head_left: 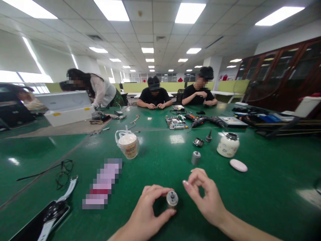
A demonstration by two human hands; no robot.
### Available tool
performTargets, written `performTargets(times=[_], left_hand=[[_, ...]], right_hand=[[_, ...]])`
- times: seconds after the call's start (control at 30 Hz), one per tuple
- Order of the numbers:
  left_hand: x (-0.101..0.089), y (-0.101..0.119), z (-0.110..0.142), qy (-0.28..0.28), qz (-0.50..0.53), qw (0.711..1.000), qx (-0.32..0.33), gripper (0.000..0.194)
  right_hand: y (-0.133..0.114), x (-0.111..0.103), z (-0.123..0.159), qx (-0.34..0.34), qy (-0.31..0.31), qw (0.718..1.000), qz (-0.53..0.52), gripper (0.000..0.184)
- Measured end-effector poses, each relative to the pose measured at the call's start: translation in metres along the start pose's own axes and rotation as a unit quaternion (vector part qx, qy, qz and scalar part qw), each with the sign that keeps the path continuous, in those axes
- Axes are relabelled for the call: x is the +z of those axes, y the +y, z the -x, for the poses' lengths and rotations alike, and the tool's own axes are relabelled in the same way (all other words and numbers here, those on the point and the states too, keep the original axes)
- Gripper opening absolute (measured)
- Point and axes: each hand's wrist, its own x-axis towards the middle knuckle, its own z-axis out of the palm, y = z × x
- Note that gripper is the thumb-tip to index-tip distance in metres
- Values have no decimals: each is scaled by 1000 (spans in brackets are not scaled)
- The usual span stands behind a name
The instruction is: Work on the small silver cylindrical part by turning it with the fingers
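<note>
My left hand [147, 211] grips a small round metal part [172, 198] between thumb and fingers, just above the green table [160, 167] near its front edge. My right hand [205, 194] hovers close to the right of that part, fingers curled, thumb and forefinger pinched together; I cannot make out anything in them. A small metal cylinder [196, 157] stands on the table just beyond my right hand. Farther off lie a metal ring [198, 142] and a small knob-like piece [209, 136].
A white jar [228, 145] and its pink-white lid [238, 165] sit to the right. A bagged cup [128, 144], glasses [64, 170], a watch [54, 214], a circuit board [176, 122] and a drill [204, 121] lie around. Three people sit or lean at the far side.
</note>
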Motion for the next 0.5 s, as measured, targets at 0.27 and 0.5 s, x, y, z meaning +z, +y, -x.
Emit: performTargets(times=[0.27,0.5], left_hand=[[-1,0,0,-4,4,1000,-3,37],[1,-2,0,-3,2,1000,-4,37]], right_hand=[[-1,0,0,50,-79,995,-45,25],[-3,9,0,60,-104,992,-47,19]])
